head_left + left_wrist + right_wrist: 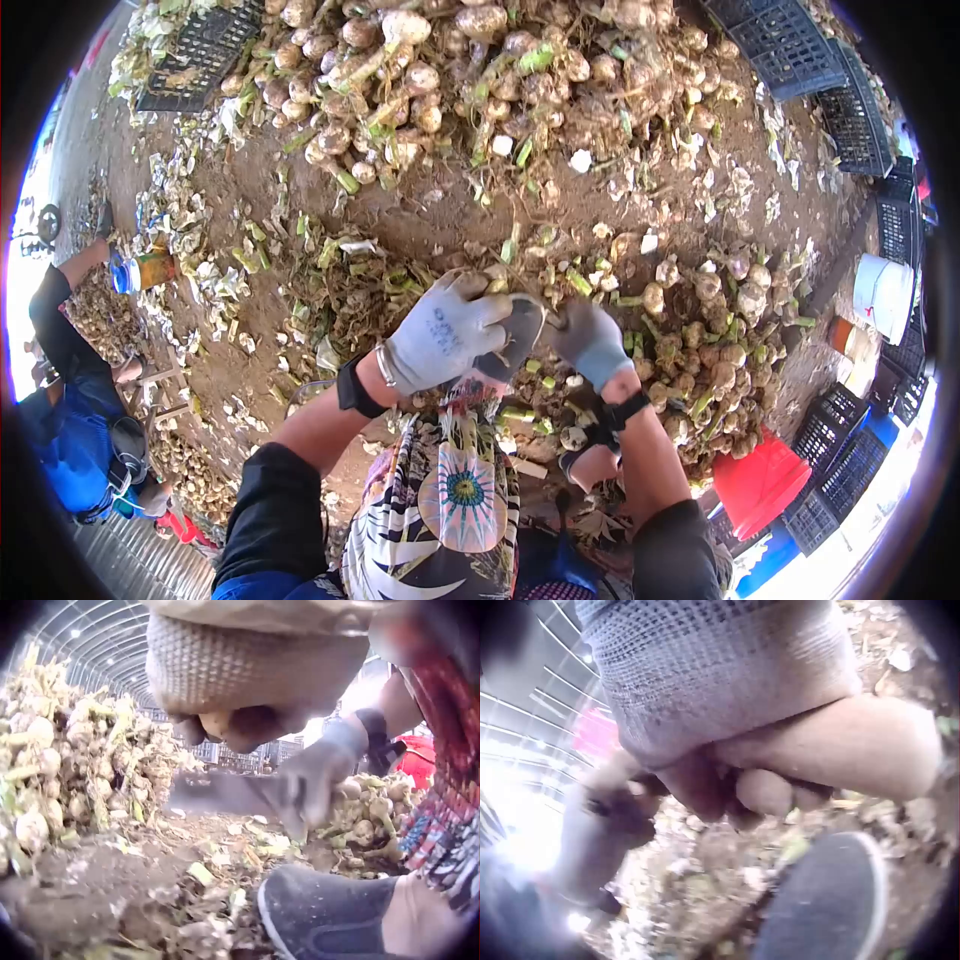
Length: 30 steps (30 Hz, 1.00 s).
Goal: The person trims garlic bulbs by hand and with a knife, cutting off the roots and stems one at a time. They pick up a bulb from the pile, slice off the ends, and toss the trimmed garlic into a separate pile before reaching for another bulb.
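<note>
The left hand [440, 330], in a pale glove, has its fingers curled round what looks like a garlic bulb [215, 724], mostly hidden by the glove. Just to its right, the gloved right hand [590, 345] grips a wooden handle [840, 746]. A blurred flat blade [225, 792] extends from the right hand in the left wrist view. Both hands are above the littered ground, close together but apart. A dark shoe [522, 330] shows between them in the head view.
A large heap of garlic [420, 80] lies ahead, and a smaller pile [715, 370] at right. Black crates [785, 45], a white bucket [884, 286] and a red container [760, 485] stand at right. Another person in blue [75, 440] sits at left.
</note>
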Each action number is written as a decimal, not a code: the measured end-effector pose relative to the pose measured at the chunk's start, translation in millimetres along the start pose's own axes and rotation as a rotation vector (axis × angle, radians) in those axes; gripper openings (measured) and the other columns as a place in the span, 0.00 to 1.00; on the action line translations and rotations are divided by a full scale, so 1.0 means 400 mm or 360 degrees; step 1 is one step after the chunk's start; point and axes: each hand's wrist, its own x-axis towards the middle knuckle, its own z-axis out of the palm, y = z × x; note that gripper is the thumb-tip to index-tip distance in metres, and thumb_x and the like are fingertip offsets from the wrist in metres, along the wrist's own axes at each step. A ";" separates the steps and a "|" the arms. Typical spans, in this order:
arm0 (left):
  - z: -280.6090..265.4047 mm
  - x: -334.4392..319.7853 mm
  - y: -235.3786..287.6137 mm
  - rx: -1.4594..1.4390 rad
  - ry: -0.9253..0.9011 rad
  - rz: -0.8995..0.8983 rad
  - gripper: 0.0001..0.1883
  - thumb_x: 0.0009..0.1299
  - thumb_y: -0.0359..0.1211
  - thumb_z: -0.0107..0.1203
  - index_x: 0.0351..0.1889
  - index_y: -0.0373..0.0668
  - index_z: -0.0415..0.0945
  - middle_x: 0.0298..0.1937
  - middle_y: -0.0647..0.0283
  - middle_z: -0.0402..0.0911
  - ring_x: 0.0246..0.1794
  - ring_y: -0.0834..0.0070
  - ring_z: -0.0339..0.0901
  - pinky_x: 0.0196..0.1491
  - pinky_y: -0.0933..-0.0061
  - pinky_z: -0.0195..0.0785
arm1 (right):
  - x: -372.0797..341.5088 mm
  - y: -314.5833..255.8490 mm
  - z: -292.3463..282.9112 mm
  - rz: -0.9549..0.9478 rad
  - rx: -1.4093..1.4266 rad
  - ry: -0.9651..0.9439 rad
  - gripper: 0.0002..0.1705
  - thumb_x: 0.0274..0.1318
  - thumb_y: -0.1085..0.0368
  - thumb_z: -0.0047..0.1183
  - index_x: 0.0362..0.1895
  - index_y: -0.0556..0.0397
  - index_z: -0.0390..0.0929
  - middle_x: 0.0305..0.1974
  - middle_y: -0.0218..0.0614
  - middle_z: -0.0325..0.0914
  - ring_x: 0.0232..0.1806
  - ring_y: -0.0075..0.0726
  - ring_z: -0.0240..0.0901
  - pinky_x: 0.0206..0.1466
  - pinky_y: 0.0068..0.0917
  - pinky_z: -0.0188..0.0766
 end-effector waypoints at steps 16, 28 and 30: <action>0.024 -0.193 -0.626 0.0072 0.1349 -0.2615 0.38 0.59 0.42 0.65 0.62 0.27 0.69 0.48 0.47 0.83 0.39 0.62 0.82 0.49 0.68 0.74 | -0.024 0.025 0.121 0.0234 0.1725 0.0161 0.09 0.53 0.69 0.65 0.39 0.59 0.85 0.27 0.25 0.80 0.28 0.15 0.70 0.32 0.20 0.67; 0.067 -0.139 -0.172 -0.0775 0.0669 -0.1833 0.17 0.63 0.28 0.60 0.51 0.39 0.77 0.35 0.61 0.84 0.26 0.73 0.79 0.31 0.73 0.74 | 0.001 -0.119 0.021 -0.0024 0.2107 0.0124 0.15 0.60 0.69 0.61 0.50 0.61 0.82 0.40 0.35 0.83 0.36 0.24 0.79 0.38 0.21 0.73; 0.083 -0.106 -0.089 -0.0516 0.0416 -0.1525 0.17 0.63 0.29 0.60 0.50 0.40 0.77 0.36 0.58 0.84 0.29 0.67 0.81 0.39 0.67 0.76 | -0.003 -0.163 -0.006 -0.0123 0.2252 0.0128 0.18 0.59 0.68 0.63 0.52 0.62 0.81 0.34 0.32 0.82 0.29 0.21 0.75 0.32 0.20 0.69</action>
